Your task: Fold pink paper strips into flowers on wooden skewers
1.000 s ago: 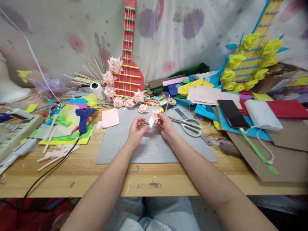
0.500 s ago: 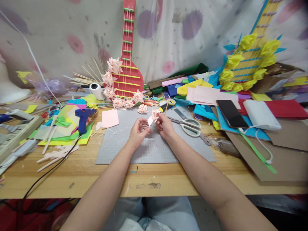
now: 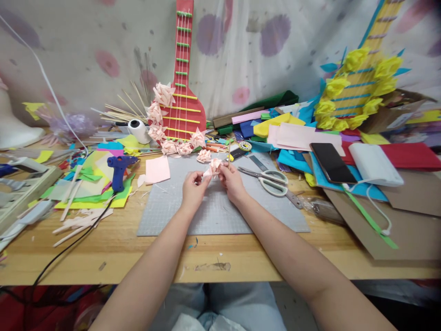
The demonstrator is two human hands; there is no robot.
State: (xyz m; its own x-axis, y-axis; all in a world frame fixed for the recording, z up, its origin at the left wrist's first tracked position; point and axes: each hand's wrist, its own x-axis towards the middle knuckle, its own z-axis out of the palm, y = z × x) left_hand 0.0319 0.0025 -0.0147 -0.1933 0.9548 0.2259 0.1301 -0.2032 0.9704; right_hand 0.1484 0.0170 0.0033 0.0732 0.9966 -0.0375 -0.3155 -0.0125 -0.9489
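Note:
Above the grey cutting mat point(image 3: 165, 216), a pink paper flower point(image 3: 215, 166) sits between my two hands. The fingers of my left hand point(image 3: 195, 188) are pinched at its lower left side. My right hand point(image 3: 231, 181) grips its right side, and a thin wooden stick point(image 3: 229, 156) rises from those fingers. Just behind the hands lies a finished-looking pink paper flower point(image 3: 204, 156). More such flowers edge the red paper guitar point(image 3: 184, 108) standing upright at the back. A square of pink paper point(image 3: 157, 169) rests left of my left hand.
Grey-handled scissors point(image 3: 272, 181) lie right of my right hand. A blue glue gun point(image 3: 119, 172) stands on coloured paper at left, its cord trailing to the table edge. A phone point(image 3: 332, 162) and white power bank point(image 3: 375, 164) are at right, near a yellow paper guitar point(image 3: 358, 92).
The flower and my right hand have shifted slightly left. My left fingers have closed in on the flower's lower left, and the stick now stands more upright.

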